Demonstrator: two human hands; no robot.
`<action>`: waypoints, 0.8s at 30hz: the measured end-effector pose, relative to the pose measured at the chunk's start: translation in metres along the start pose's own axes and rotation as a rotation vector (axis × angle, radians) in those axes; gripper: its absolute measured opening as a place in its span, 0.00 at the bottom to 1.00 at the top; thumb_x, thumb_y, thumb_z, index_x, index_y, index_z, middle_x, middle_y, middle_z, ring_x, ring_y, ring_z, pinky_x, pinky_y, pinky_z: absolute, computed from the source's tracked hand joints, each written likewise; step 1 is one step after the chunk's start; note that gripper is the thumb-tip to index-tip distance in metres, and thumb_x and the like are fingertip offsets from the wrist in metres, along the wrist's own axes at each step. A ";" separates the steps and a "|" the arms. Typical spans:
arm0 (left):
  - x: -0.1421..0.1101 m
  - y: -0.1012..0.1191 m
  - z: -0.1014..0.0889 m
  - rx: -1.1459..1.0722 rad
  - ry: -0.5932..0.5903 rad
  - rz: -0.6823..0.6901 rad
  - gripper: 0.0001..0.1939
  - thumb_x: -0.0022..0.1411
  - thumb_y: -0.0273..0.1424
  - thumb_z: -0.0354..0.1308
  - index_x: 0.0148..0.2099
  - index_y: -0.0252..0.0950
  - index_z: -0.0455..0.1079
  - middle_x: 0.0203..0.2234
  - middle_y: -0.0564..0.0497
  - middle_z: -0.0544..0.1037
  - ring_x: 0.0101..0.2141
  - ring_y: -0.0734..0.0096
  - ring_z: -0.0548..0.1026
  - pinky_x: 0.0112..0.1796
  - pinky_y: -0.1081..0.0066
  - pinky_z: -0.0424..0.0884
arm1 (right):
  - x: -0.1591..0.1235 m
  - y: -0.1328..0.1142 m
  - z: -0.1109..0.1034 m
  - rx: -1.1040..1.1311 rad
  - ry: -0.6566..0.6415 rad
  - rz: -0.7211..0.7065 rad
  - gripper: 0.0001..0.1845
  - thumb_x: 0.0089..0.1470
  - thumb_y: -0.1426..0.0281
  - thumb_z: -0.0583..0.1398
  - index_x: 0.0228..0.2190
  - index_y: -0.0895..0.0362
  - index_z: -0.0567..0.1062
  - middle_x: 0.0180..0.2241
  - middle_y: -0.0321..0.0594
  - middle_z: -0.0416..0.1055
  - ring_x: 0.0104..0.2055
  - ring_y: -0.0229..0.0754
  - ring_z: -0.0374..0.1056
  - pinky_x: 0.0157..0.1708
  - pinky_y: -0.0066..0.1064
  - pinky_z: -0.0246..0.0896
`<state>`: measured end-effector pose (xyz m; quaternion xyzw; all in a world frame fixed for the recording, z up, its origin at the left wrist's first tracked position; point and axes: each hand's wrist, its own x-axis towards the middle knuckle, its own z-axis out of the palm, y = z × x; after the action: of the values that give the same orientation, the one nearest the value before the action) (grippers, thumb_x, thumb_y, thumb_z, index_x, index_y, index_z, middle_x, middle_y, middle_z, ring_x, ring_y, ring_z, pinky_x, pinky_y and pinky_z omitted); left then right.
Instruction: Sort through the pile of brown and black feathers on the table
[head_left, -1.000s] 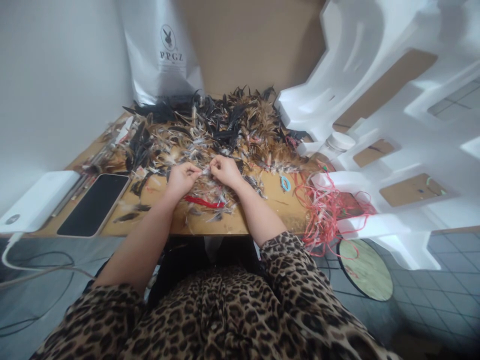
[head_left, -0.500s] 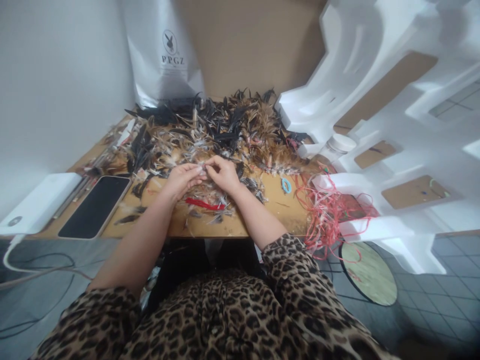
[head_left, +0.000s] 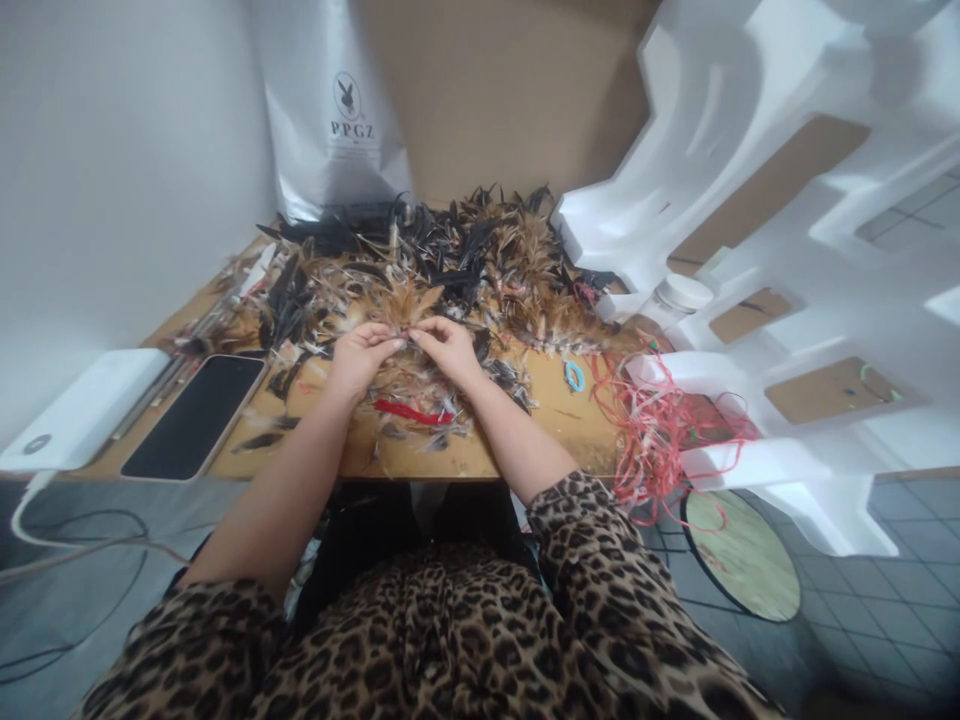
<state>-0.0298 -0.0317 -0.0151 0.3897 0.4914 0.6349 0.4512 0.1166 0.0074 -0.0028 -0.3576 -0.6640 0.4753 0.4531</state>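
Note:
Close together over the table, my left hand (head_left: 363, 356) and my right hand (head_left: 448, 350) pinch the lower end of a small fan of brown feathers (head_left: 401, 303). Its tips spread upward, away from me, and the fingers hide its base. Loose pale and brown feathers (head_left: 409, 378) lie beneath the hands. Nearer the table edge is a bundle of red strands (head_left: 412, 412). A pile of black feathers (head_left: 450, 245) and bunches of brown feathers (head_left: 525, 245) spreads behind the hands.
A phone (head_left: 193, 418) and a white power bank (head_left: 86, 405) with a cable lie left. To the right are a blue ring (head_left: 574, 376), tangled red string (head_left: 652, 440), a lidded jar (head_left: 681, 293) and white foam packaging (head_left: 787, 450). A silver bag (head_left: 337, 170) stands behind.
The fan of brown feathers now stands up between my fingertips, where it was not visible before. Both hands stay nearly in place; the whole view has shifted slightly.

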 end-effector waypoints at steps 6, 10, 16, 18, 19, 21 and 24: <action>-0.002 -0.001 0.003 0.086 0.005 0.061 0.16 0.36 0.30 0.68 0.29 0.33 0.69 0.21 0.55 0.74 0.19 0.81 0.67 0.21 0.78 0.62 | 0.001 0.004 0.005 0.104 0.025 0.037 0.12 0.41 0.65 0.63 0.27 0.60 0.71 0.26 0.34 0.71 0.27 0.32 0.64 0.33 0.26 0.61; -0.003 -0.001 0.004 0.083 -0.003 0.042 0.16 0.36 0.30 0.68 0.30 0.33 0.69 0.20 0.55 0.73 0.19 0.79 0.68 0.19 0.78 0.61 | 0.004 0.009 0.004 0.158 0.017 0.060 0.12 0.40 0.66 0.63 0.27 0.60 0.71 0.27 0.34 0.72 0.28 0.32 0.65 0.34 0.26 0.61; -0.004 0.000 0.005 0.040 -0.014 0.029 0.16 0.36 0.30 0.67 0.31 0.32 0.69 0.21 0.53 0.74 0.22 0.74 0.73 0.20 0.77 0.64 | 0.005 0.010 0.002 0.136 -0.039 0.060 0.12 0.39 0.67 0.63 0.28 0.62 0.73 0.27 0.36 0.73 0.28 0.34 0.65 0.33 0.27 0.61; -0.005 0.001 0.006 0.050 -0.014 0.031 0.16 0.37 0.30 0.67 0.30 0.32 0.69 0.21 0.53 0.74 0.22 0.74 0.73 0.21 0.77 0.65 | 0.005 0.007 0.002 0.088 -0.059 0.037 0.12 0.40 0.67 0.62 0.28 0.62 0.75 0.28 0.38 0.74 0.30 0.35 0.66 0.34 0.28 0.61; -0.005 0.001 0.006 0.062 -0.014 0.030 0.15 0.37 0.30 0.67 0.30 0.31 0.69 0.20 0.52 0.74 0.22 0.74 0.72 0.21 0.77 0.65 | 0.004 0.006 0.001 0.061 -0.062 0.024 0.12 0.41 0.67 0.62 0.28 0.63 0.75 0.29 0.39 0.74 0.30 0.36 0.66 0.35 0.28 0.61; -0.005 0.001 0.006 0.083 -0.016 0.030 0.14 0.38 0.31 0.67 0.29 0.31 0.70 0.20 0.52 0.75 0.21 0.76 0.72 0.21 0.77 0.65 | 0.003 0.003 0.000 0.027 -0.060 0.013 0.11 0.42 0.67 0.61 0.28 0.63 0.76 0.29 0.39 0.74 0.30 0.36 0.66 0.35 0.28 0.61; -0.006 0.002 0.005 0.102 -0.041 0.029 0.12 0.40 0.31 0.66 0.28 0.30 0.71 0.19 0.51 0.75 0.19 0.78 0.69 0.21 0.77 0.64 | 0.002 0.000 -0.002 0.043 -0.090 0.025 0.11 0.42 0.67 0.61 0.26 0.63 0.75 0.26 0.38 0.74 0.28 0.35 0.65 0.32 0.27 0.60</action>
<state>-0.0238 -0.0360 -0.0121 0.4322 0.5081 0.6074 0.4315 0.1175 0.0102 -0.0024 -0.3344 -0.6687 0.5107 0.4245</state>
